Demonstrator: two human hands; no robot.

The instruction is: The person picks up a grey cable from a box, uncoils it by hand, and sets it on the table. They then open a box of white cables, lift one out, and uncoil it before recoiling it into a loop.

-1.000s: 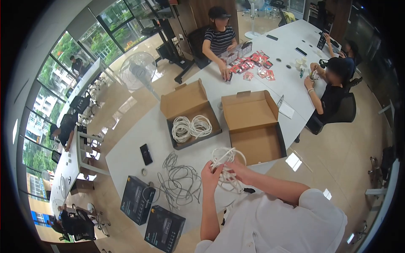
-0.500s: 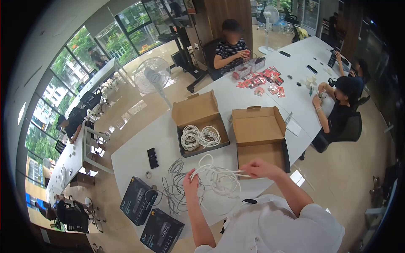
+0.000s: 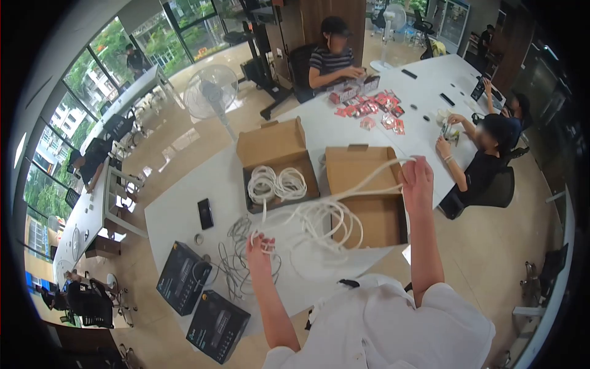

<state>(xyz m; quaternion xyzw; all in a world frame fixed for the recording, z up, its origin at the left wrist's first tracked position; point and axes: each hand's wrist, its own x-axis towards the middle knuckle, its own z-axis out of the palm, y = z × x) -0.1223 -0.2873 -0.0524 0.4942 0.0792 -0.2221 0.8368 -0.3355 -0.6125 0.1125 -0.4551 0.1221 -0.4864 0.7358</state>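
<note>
My right hand (image 3: 418, 178) is raised over the right edge of the open box (image 3: 369, 221), closed on white cable (image 3: 332, 215). The cable stretches leftward from it in loose loops, blurred by motion, above the table and the box's lower left corner. My left hand (image 3: 260, 245) holds another part of the same cable with bent fingers, beside a tangle of grey cable (image 3: 236, 258) on the table. Coiled white cables (image 3: 276, 184) lie in the second open box (image 3: 311, 166), behind my left hand.
Two black printed boxes (image 3: 183, 278) sit at the table's near left, with a phone (image 3: 205, 213) and a tape roll (image 3: 198, 238) behind them. Red packets (image 3: 381, 107) lie further back. A person (image 3: 335, 58) sits behind them, another person (image 3: 485, 147) at the right. A fan (image 3: 211, 92) stands left.
My right hand has moved up and to the right, drawing the white cable out longer. My left hand has shifted slightly left and up. The whole view has shifted a little.
</note>
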